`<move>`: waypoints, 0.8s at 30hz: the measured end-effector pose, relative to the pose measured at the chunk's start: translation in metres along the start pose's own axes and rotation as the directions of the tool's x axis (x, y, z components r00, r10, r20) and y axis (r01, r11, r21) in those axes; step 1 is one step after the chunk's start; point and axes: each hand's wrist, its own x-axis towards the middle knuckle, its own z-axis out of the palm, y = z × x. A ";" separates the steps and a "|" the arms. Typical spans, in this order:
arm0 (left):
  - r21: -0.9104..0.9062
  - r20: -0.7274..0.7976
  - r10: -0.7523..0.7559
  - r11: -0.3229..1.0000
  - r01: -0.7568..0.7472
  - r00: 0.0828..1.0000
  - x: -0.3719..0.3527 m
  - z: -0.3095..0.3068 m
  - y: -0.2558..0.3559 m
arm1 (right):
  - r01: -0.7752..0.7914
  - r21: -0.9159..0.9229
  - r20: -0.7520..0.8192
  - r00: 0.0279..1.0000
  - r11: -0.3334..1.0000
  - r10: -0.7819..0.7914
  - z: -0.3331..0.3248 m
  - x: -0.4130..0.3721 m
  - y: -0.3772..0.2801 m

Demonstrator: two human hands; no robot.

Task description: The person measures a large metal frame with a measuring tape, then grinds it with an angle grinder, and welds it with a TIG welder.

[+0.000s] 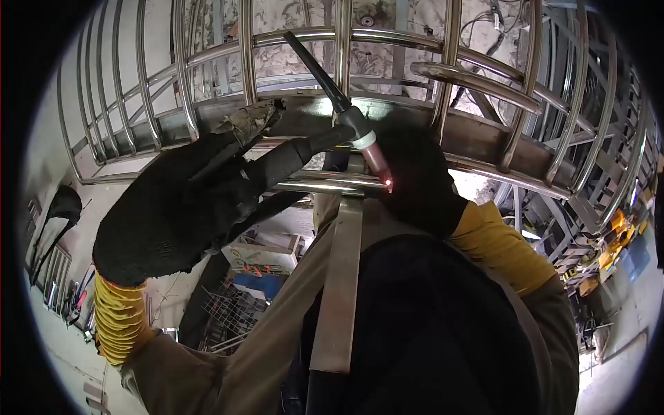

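Torch point(349, 121) lit at the tube point(325, 182) joint, tip glowing red.
The gloved left hand point(173, 214) is closed round the torch handle, nozzle down on the horizontal tube just above the flat bar point(339, 277). The right hand point(415, 183) sits right behind the tip; whether it grips anything I can't tell. I'd say brace on the tube and hold the tip steady.

Curved steel bars point(245, 52) crowd overhead and both flanks; flat strip point(339, 277) and torch point(354, 124) fill centre; open room only below left hand point(173, 207).
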 end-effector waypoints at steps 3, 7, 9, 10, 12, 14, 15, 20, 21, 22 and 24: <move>-0.080 0.002 0.062 0.995 -0.062 0.998 0.001 0.000 -0.005 | 0.016 0.010 -0.039 0.999 1.000 -0.015 -0.001 0.001 -0.001; 0.069 -0.006 -0.056 0.996 0.056 0.998 0.000 0.001 0.013 | 0.001 -0.029 -0.047 0.999 1.000 -0.002 -0.004 0.002 -0.003; 0.063 -0.002 -0.045 0.997 0.045 0.999 0.000 0.001 0.012 | 0.001 0.013 -0.057 0.998 1.000 0.000 -0.002 0.003 -0.002; 0.005 0.009 -0.013 1.000 0.013 1.000 0.000 0.002 0.009 | 0.002 0.056 -0.069 0.998 0.998 0.002 -0.002 0.003 -0.002; -0.054 0.017 0.021 0.998 -0.020 1.000 -0.001 0.001 0.005 | 0.004 0.052 -0.055 0.998 0.999 -0.001 -0.002 0.003 -0.001; -0.007 0.001 -0.004 1.000 0.004 1.000 -0.001 0.000 0.002 | 0.006 0.047 -0.043 0.999 0.999 -0.004 -0.003 0.003 -0.002; -0.007 0.000 -0.003 1.000 0.003 1.000 -0.001 -0.001 0.000 | 0.005 0.045 -0.040 0.999 0.999 -0.004 -0.005 0.003 -0.003; -0.099 -0.052 0.065 0.993 -0.070 0.997 -0.002 0.006 0.000 | -0.003 0.051 -0.033 0.999 0.999 0.005 -0.001 0.001 0.000; -0.098 -0.053 0.066 0.993 -0.071 0.996 -0.001 0.008 0.001 | 0.008 0.014 -0.044 0.999 1.000 -0.008 0.000 0.001 0.000; -0.133 -0.106 0.125 0.981 -0.139 0.986 0.002 0.012 0.000 | 0.020 -0.023 -0.057 0.998 1.000 -0.021 0.001 0.000 0.000; -0.211 -0.256 0.197 0.944 -0.253 0.947 0.010 0.018 -0.002 | 0.007 0.034 0.005 1.000 0.999 -0.007 0.002 -0.006 0.007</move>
